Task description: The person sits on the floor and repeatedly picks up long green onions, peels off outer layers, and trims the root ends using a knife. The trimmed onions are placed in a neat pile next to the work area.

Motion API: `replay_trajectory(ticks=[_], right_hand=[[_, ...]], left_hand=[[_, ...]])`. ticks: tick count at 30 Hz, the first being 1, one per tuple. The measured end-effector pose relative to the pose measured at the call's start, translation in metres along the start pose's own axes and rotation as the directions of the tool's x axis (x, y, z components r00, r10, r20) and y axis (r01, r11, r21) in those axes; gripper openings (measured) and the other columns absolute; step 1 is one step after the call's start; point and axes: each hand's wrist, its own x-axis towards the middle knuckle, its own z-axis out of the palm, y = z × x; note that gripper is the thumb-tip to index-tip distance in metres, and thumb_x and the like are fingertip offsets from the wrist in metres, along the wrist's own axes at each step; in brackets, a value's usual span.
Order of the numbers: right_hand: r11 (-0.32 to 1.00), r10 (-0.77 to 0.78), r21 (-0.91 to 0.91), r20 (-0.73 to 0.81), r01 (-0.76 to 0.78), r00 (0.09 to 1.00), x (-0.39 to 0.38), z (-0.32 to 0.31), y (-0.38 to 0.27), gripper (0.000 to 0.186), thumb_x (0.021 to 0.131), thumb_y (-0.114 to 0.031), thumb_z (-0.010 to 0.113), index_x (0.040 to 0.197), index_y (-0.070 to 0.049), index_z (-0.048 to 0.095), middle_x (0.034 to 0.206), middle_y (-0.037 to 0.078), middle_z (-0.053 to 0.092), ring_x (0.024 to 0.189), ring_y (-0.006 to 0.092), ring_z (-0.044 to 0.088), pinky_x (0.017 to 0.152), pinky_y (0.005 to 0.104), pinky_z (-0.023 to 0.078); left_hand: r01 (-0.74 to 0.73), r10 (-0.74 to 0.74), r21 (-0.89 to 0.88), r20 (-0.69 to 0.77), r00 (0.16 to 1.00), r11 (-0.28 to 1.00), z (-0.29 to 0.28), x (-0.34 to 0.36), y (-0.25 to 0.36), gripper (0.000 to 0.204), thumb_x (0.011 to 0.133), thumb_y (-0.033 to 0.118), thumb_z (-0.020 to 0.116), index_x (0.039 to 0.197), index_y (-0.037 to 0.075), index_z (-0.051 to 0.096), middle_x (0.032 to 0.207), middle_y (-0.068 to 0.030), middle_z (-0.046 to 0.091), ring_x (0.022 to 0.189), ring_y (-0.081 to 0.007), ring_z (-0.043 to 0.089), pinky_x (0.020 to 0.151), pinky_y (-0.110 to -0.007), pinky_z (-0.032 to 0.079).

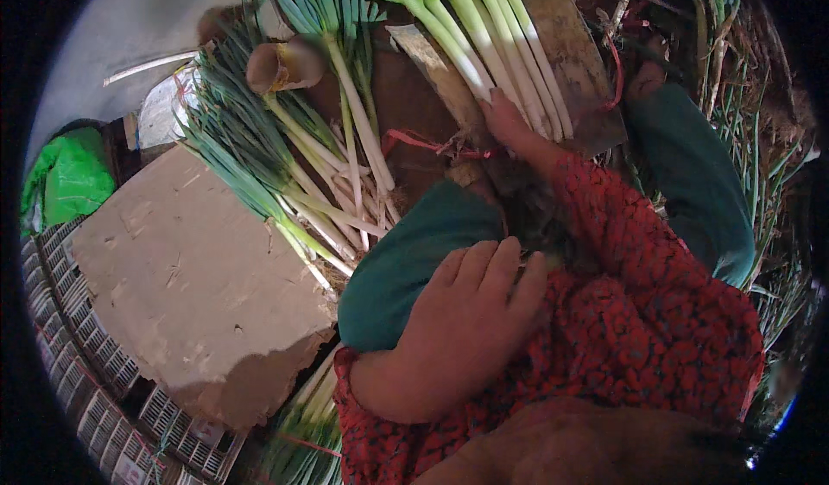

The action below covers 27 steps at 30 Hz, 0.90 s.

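My left hand rests flat and loose on my teal-clad knee, fingers together, holding nothing. My right hand reaches far ahead, fingers laid on the white stalks of a green onion bunch lying across a worn board; whether it grips them I cannot tell. More green onions lie left, beside a cardboard sheet.

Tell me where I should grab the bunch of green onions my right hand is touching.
Grip the bunch of green onions around the firm white stalks, just above where the right hand rests. Probably come from the right side: the stalks lie parallel on the board, and the leafy green tops look limp.
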Motion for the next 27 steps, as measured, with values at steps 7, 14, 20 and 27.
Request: replay_trajectory(ticks=[7,14,20,27], right_hand=[[0.985,-0.170,0.030,0.004,0.170,0.985,-0.014,0.016,0.003,0.034,0.084,-0.028,0.046,0.097,0.002,0.041,0.084,0.028,0.054,0.082,0.0431,0.052,0.070,0.0476,0.041],[0.873,-0.031,-0.456,0.305,0.175,0.952,-0.021,-0.022,-0.009,0.037,0.084,-0.036,0.042,0.092,-0.001,0.050,0.080,0.020,0.058,0.078,0.0362,0.057,0.068,0.0454,0.044],[0.802,-0.086,-0.528,0.362,0.280,0.928,-0.018,-0.029,-0.017,0.037,0.081,-0.035,0.046,0.094,-0.001,0.050,0.080,0.017,0.059,0.078,0.0334,0.058,0.067,0.0441,0.045],[0.988,-0.137,-0.093,-0.129,0.125,0.982,-0.025,-0.035,-0.026,0.035,0.083,-0.028,0.046,0.103,0.001,0.047,0.082,0.020,0.057,0.081,0.0369,0.056,0.067,0.0421,0.044]], left_hand=[[-0.009,0.009,0.005,-0.022,1.000,1.000,0.000,-0.001,-0.005,0.044,0.070,0.024,0.058,0.107,0.003,0.048,0.105,-0.0153,0.049,0.097,-0.0282,0.049,0.083,-0.037,0.041],[0.018,-0.018,0.007,0.000,1.000,1.000,0.001,-0.005,-0.010,0.046,0.069,0.024,0.058,0.108,0.003,0.047,0.107,-0.0155,0.048,0.097,-0.0294,0.048,0.083,-0.039,0.040],[0.030,-0.030,0.001,0.019,0.999,1.000,-0.001,-0.003,-0.007,0.043,0.070,0.024,0.057,0.107,0.003,0.049,0.107,-0.0154,0.048,0.097,-0.0288,0.048,0.082,-0.038,0.041],[-0.015,0.015,0.026,-0.006,1.000,1.000,0.004,-0.006,-0.008,0.044,0.071,0.027,0.059,0.108,0.005,0.049,0.107,-0.0140,0.048,0.097,-0.0286,0.049,0.081,-0.038,0.042]])
